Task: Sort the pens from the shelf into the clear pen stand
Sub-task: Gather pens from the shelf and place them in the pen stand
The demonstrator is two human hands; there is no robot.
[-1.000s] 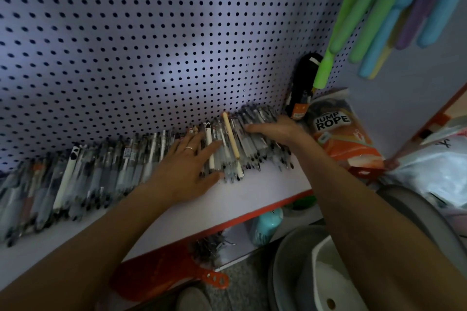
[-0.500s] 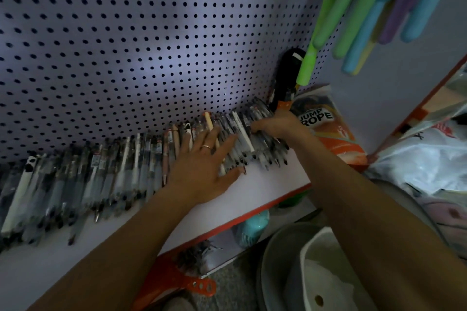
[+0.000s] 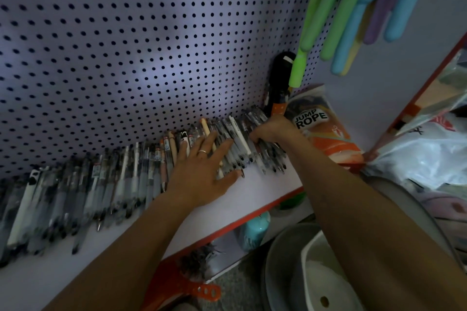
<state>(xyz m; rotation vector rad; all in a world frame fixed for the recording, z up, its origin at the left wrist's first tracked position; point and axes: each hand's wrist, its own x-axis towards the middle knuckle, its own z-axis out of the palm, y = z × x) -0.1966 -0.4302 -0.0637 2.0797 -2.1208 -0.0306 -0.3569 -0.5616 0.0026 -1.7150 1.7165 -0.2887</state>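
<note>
The left hand (image 3: 202, 169) lies flat on the pens (image 3: 106, 184), fingers straight and spread, a ring on one finger, thumb stretched along the shelf (image 3: 252, 189) at the pens' near tips. The pens form a long row on the shelf against the pegboard (image 3: 126, 45), side by side, running from far out past the left hand's wrist side across to the right hand (image 3: 271, 129). Those under and beside the left hand's fingers include a cream pen (image 3: 207, 131) and a white pen (image 3: 240, 136).

The right hand is just beyond the left hand's fingertips, fingers curled down round a bunch of clear pens at the row's end, gripping them. Right behind its knuckles stands a black bottle (image 3: 280, 83), and touching its wrist side lies a jump rope pack (image 3: 318, 129). Green and blue handles (image 3: 353, 7) hang above the right hand. Under the right forearm sits a grey basin (image 3: 283, 272). The pen stand is not seen in this view.
</note>
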